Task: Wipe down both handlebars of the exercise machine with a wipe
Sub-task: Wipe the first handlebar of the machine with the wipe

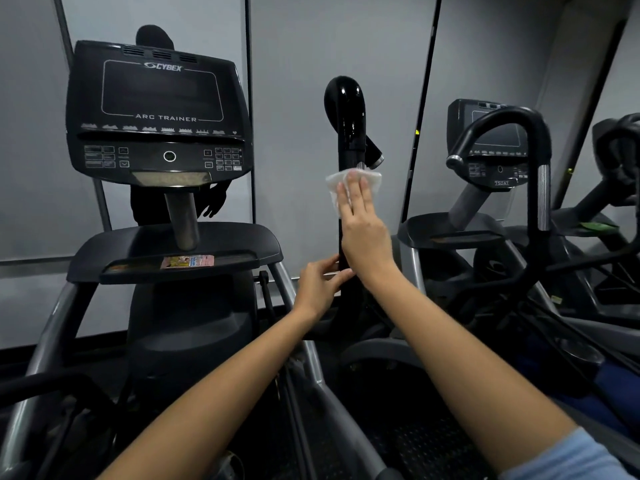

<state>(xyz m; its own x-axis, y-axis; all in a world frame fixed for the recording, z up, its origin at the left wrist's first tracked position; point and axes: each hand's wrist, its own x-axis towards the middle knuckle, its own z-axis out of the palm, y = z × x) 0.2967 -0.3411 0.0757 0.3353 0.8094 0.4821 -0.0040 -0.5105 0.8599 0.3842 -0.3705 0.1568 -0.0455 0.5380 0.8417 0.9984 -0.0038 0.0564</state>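
Pressing the wipe (349, 183) flat against the right handlebar (348, 133), the right hand (363, 230) is working with straight fingers while the left hand (320, 285) is gripping the bar lower down; the soft, limp wipe probably needs palm pressure on that glossy, rigid tube.

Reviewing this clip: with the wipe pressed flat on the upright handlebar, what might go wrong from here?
1. The right hand presses the white wipe on the black handlebar with straight fingers, not a grip; the wipe may slip off or clean only the near face.
2. The curved glossy top above the wipe could get skipped.
3. The left hand steadies the bar low down; this swinging arm may still shift.
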